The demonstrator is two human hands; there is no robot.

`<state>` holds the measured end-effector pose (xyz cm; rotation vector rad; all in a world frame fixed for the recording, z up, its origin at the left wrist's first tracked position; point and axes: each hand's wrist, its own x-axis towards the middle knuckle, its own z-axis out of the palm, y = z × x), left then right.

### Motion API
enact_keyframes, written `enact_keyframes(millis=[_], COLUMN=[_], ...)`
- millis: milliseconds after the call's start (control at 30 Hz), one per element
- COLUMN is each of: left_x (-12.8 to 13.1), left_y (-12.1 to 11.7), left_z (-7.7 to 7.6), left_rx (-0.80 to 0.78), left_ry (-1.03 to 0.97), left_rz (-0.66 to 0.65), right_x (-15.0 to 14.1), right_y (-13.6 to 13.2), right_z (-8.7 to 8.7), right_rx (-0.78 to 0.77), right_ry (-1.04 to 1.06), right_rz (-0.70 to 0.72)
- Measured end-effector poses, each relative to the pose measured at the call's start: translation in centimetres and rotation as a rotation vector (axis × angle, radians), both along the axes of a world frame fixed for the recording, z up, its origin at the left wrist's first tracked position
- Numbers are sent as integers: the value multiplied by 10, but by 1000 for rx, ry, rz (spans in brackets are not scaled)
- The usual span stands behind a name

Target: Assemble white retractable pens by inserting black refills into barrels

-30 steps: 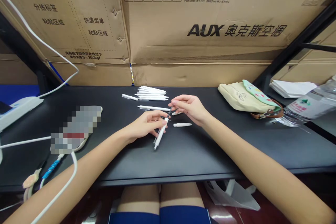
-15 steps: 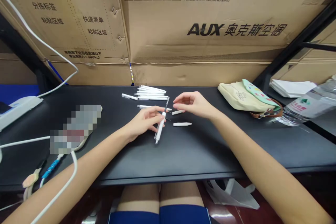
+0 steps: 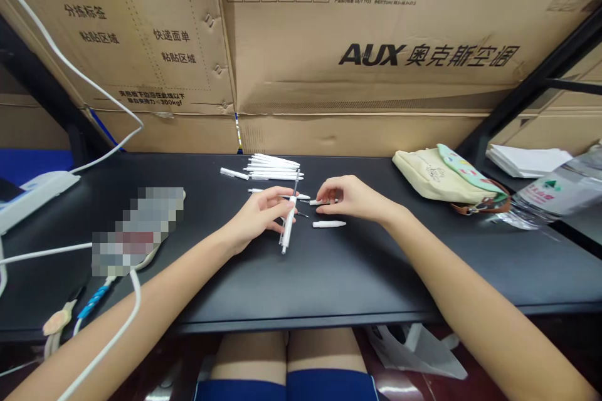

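Note:
My left hand (image 3: 258,215) is closed on a white pen barrel (image 3: 288,229) with a thin refill sticking up out of its top, held nearly upright over the black table (image 3: 329,276). My right hand (image 3: 350,196) reaches down to a small white pen piece (image 3: 318,202) on the table, its fingertips pinching at it. Another white pen piece (image 3: 328,223) lies just in front of that hand. A loose white pen (image 3: 277,192) lies behind my left hand, and a pile of several white pens (image 3: 273,167) lies further back.
Big cardboard boxes (image 3: 357,50) stand along the table's back edge. A cream pouch (image 3: 442,178) and a plastic bottle (image 3: 555,191) lie at the right. A blurred flat object (image 3: 136,229), white cables (image 3: 108,332) and a white device (image 3: 32,191) are at the left.
My right hand let go of the refill and dropped down to the small white piece on the table. My left hand tilted the barrel more upright.

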<state>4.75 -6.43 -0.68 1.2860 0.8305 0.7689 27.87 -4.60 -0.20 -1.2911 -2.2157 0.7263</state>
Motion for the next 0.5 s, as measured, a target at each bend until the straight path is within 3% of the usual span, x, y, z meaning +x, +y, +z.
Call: enact_keyframes(millis=[100,267,367,500], left_x=[0,-1,-1,-1], left_y=[1,2,1,-1], left_z=[-1,-2,-2,1], left_rx=[1,3,1,2], left_ry=[0,5,17,55], left_rz=[1,-9,-25,-65], right_x=[0,-3,-5,-6], right_y=[-3,-11,-13,-12], right_z=[4,11,10,11], right_rx=[-33,-282,-244,-144], right_ry=[-4,-107,-109,67], right_rz=[21,180,196,145])
